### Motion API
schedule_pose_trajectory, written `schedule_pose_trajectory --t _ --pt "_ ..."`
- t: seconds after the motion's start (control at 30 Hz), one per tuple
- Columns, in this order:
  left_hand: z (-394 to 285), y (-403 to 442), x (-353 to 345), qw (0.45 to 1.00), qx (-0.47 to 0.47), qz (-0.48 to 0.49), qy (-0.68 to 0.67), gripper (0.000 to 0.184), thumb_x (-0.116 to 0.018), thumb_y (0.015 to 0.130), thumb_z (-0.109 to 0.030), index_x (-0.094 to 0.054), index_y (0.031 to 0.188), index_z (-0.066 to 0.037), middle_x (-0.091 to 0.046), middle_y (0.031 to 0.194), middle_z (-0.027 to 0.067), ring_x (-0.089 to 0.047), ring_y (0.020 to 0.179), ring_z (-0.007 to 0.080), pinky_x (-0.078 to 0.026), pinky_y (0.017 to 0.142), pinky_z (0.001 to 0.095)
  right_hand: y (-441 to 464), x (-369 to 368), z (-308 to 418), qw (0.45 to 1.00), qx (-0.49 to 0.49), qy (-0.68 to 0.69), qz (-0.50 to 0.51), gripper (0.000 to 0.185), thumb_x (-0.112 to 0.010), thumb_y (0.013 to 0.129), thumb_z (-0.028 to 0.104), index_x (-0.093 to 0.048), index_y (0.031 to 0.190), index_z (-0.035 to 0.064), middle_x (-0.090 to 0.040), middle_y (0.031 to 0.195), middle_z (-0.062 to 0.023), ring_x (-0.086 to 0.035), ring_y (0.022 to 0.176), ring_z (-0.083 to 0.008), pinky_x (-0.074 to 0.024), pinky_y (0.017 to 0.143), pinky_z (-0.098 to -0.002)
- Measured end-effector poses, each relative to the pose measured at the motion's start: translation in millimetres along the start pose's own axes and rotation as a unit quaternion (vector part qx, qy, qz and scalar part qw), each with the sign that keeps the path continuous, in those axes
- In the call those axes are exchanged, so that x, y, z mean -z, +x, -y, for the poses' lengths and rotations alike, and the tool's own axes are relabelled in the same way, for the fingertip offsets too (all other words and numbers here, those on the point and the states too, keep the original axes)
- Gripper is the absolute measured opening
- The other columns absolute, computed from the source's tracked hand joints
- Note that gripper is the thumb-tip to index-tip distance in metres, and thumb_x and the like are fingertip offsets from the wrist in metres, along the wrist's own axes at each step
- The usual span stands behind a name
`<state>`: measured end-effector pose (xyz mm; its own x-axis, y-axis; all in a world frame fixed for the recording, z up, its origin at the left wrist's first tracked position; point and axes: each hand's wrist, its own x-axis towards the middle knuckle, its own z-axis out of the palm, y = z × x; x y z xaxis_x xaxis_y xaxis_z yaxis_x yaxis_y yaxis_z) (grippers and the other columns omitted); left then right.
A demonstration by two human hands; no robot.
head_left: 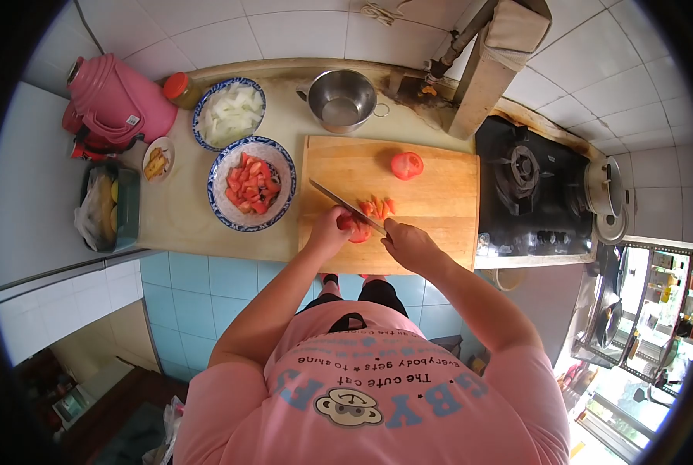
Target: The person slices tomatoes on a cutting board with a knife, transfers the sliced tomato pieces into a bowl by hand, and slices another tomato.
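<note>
A: ok so what can you actually read in here?

B: the pink T-shirt [346, 325] says "The cute cat" and "Everybody gets to shine" (all upside down from this angle lol). there's big pale-blue lettering too, can't make it out for sure.

A: and the pink flask [119, 94]?

B: small white label [133, 120] on it, too tiny to read.

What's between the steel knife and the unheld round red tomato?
Small orange-red cut pieces lie nearer the knife, then bare wooden board, in the head view.

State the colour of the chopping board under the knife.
The chopping board is light brown, clearest in the head view.
</note>
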<state>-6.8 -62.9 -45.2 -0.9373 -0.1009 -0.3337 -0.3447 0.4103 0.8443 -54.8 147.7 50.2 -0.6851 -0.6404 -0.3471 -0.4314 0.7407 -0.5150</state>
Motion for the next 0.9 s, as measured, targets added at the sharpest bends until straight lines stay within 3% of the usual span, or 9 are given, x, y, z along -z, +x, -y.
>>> schedule_pose_trajectory --t 0.27,0.37,0.53,0.67,0.73,0.9 --pt "0.8 1.4 -2.6 1.0 -0.007 -0.002 -0.019 0.036 -0.075 0.075 -0.014 -0.063 0.106 -0.003 -0.068 0.094 0.0169 -0.066 0.092 0.0286 -0.053 0.08 0.0372 21.3 -31.4 -4.4 0.999 -0.002 0.005 -0.05 0.019 -0.056 0.094 0.019 -0.049 0.101 0.003 -0.066 0.08 -0.0224 -0.065 0.079 -0.042 -0.0522 0.068 -0.0507" --pt "13.4 -7.2 -10.5 0.998 -0.034 -0.003 0.043 0.041 -0.076 0.072 -0.015 -0.061 0.108 -0.003 -0.067 0.095 0.0165 -0.065 0.091 0.0294 -0.052 0.079 0.0379 19.7 -39.6 -5.0 0.997 -0.027 0.014 -0.067 0.02 -0.057 0.094 0.021 -0.049 0.099 0.0028 -0.066 0.079 -0.0225 -0.065 0.079 -0.0426 -0.0525 0.067 -0.0501" --pt "22.1 -30.8 -31.7 0.986 -0.111 -0.123 0.002 0.048 -0.074 0.07 -0.008 -0.056 0.113 -0.005 -0.061 0.096 0.0149 -0.061 0.085 0.0299 -0.051 0.075 0.0367 14.8 -49.0 -15.1 0.982 -0.055 0.109 -0.141 0.024 -0.061 0.092 0.022 -0.049 0.097 0.0014 -0.066 0.079 -0.023 -0.065 0.078 -0.0434 -0.0518 0.066 -0.0501" --pt "16.5 -33.0 -25.9 0.985 -0.097 -0.14 -0.01 0.045 -0.073 0.07 -0.006 -0.056 0.112 -0.004 -0.059 0.098 0.016 -0.06 0.088 0.0308 -0.05 0.076 0.0369 -9.9 -27.6 -16.4 0.981 -0.04 0.148 -0.123 0.026 -0.065 0.09 0.019 -0.047 0.094 0.0005 -0.065 0.076 -0.0218 -0.064 0.074 -0.0432 -0.0503 0.064 -0.0498" --pt "12.0 -28.4 -19.2 0.993 -0.036 -0.114 -0.019 0.044 -0.072 0.07 -0.004 -0.057 0.111 -0.002 -0.059 0.103 0.0173 -0.06 0.094 0.0326 -0.05 0.08 0.0381 -22.6 -10.0 -12.2 0.982 -0.04 0.147 -0.109 0.026 -0.066 0.09 0.018 -0.047 0.093 0.0005 -0.065 0.075 -0.0212 -0.064 0.073 -0.0431 -0.05 0.063 -0.0495" --pt "6.0 -25.4 -15.4 0.986 -0.095 -0.137 0.028 0.042 -0.071 0.069 -0.003 -0.057 0.109 -0.002 -0.06 0.103 0.0178 -0.059 0.096 0.0343 -0.049 0.084 0.0399 -34.6 7.4 -7.9 0.992 -0.058 0.114 -0.022 0.025 -0.065 0.091 0.019 -0.047 0.091 0.0019 -0.063 0.074 -0.0205 -0.063 0.072 -0.0428 -0.0498 0.064 -0.0499"
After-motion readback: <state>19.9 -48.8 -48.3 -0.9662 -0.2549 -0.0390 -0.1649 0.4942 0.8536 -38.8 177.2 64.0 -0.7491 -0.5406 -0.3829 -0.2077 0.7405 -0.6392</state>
